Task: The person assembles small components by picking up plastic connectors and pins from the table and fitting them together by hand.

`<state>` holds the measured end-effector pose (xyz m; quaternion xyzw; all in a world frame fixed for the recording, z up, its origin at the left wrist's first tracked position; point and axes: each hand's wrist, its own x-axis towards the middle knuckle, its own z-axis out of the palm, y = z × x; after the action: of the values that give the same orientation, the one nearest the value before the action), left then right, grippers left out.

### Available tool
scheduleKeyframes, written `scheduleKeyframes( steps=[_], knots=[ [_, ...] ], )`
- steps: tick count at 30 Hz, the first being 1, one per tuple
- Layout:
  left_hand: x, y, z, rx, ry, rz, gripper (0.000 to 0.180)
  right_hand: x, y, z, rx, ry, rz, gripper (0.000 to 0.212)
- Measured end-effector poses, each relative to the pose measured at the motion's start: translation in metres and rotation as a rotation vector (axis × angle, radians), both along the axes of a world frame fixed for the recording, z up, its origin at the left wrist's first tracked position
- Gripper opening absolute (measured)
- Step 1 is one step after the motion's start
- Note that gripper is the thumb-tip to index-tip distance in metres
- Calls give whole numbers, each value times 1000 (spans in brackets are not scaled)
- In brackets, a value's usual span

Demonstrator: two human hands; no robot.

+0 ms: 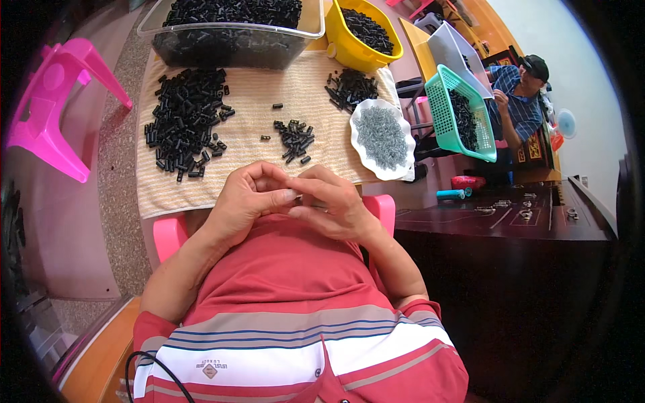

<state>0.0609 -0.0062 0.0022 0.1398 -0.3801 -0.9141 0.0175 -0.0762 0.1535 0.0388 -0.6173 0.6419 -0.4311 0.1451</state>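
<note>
My left hand and my right hand meet in front of my red shirt, just off the table's near edge. Both have their fingers bent into a pinch, tips almost touching. Whatever lies between the fingertips is too small and too covered to make out. Beyond them on the striped towel is a small cluster of black cylindrical parts, with a couple of loose ones beside it. A bigger heap of black parts spreads to the left. To the right, a white scalloped plate holds many tiny greyish, shiny pieces.
At the far edge stand a transparent bin and a yellow bucket, both full of black parts. Another black pile lies below the bucket. Pink stool at left. At right, a person sits behind a green basket.
</note>
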Motion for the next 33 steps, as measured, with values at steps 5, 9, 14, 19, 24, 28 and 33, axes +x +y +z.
scheduleKeyframes(
  steps=[5,9,14,19,24,28,33],
  knots=[
    [0,0,5,-37,-28,52,20,-26,24,15,80,129,-157,28],
    [0,2,2,-73,-18,45,18,-69,43,15,149,489,-462,26],
    [0,5,5,-117,-34,66,15,-92,53,21,565,692,-656,36],
    [-1,6,6,-119,-27,66,15,-107,57,7,551,740,-645,26],
    [-1,6,4,-113,-22,69,15,-116,60,-3,467,730,-598,17],
    [-1,7,4,-113,-12,70,15,-119,60,-6,432,732,-595,12],
    [-2,7,4,-115,-21,68,15,-121,61,-8,385,760,-578,9]
  ],
)
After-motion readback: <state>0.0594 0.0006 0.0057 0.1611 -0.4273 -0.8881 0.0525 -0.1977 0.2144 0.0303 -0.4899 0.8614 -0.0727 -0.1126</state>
